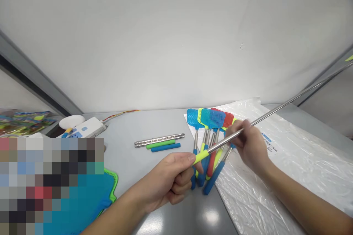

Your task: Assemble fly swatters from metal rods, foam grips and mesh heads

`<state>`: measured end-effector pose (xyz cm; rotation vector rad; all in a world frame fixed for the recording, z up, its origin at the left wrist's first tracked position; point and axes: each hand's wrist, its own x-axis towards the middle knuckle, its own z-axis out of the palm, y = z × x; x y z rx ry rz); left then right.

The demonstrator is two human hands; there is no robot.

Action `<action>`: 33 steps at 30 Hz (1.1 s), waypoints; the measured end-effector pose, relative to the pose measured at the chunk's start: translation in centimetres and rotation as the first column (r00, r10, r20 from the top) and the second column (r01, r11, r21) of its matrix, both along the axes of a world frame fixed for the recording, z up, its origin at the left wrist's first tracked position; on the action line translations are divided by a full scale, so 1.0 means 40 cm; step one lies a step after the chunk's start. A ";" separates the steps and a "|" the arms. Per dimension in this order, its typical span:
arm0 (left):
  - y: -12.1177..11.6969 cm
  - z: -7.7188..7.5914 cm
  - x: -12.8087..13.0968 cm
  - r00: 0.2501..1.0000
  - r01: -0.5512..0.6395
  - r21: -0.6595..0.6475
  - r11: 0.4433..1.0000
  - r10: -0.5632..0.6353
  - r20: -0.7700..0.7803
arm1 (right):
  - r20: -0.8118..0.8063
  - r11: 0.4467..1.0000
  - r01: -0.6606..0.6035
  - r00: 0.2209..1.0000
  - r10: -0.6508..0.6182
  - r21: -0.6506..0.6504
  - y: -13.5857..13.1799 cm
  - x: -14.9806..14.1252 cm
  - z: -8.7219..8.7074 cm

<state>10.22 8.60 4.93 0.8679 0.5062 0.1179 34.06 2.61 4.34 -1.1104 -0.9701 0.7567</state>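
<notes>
My left hand [176, 176] is closed around the yellow grip of a telescopic fly swatter [268, 114]. Its metal rod is pulled out long and slants up to the right, where a bit of yellow shows at the frame's edge. Partway along the rod, my right hand [250, 147] pinches it, its fingers slightly blurred. Beneath and behind the rod lies a bunch of collapsed fly swatters [215, 121] with blue, yellow and red heads and coloured grips, partly hidden by my hands.
Bare metal rods [158, 140], a green grip [160, 144] and a blue grip [166, 147] lie left of centre. A white plastic bag [298, 169] covers the right side. At left are a power strip [91, 126], packets [24, 121] and blue-green mesh pieces [110, 183], partly pixelated.
</notes>
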 end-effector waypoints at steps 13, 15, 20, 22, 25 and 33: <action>0.069 0.018 -0.040 0.992 -0.090 0.100 0.991 0.099 -0.083 | -0.056 0.958 0.262 0.965 -0.257 0.119 0.001 -0.044 -0.013; 0.077 0.020 -0.043 0.990 -0.093 0.135 0.987 0.106 -0.096 | -0.061 0.962 0.221 0.975 -0.214 0.159 -0.015 -0.072 -0.007; 0.054 0.018 -0.020 0.990 -0.062 0.094 0.994 0.073 -0.123 | -0.017 0.984 0.116 0.993 -0.115 0.135 -0.041 -0.108 -0.007; 0.035 0.015 -0.005 0.993 -0.043 0.073 0.996 0.051 -0.109 | 0.006 0.998 0.036 0.999 -0.036 0.061 -0.047 -0.118 -0.024; 0.020 0.010 0.005 0.993 -0.028 0.073 0.997 0.036 -0.108 | 0.030 0.994 -0.106 0.994 0.107 -0.034 -0.052 -0.127 -0.043; 0.071 0.000 -0.026 0.982 -0.064 0.189 0.980 0.095 -0.163 | 0.033 0.993 0.090 0.995 -0.093 0.076 -0.009 -0.015 0.022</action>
